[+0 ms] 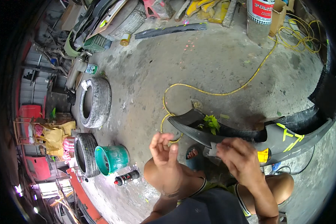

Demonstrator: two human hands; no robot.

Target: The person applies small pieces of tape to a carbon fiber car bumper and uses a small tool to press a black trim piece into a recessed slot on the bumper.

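My left hand (164,151) is raised over my knee, its fingers half curled and the thumb apart, with nothing visible in it. My right hand (240,158) has its fingers bent together at the near edge of a dark car bumper (242,139). A small grey sheet (212,149) sticks out at its fingertips; its exact kind is not clear. The bumper lies curved across the right side, with strips of yellow-green tape (287,136) on its face. Crumpled green tape (212,124) sits at its inner side. A yellow object (264,155) shows beside my right wrist.
A yellow hose (212,94) snakes over the concrete floor behind the bumper. At the left are a green bucket (114,158), a black bottle (127,177) and two tires (97,102). A large can (259,28) stands at the far right.
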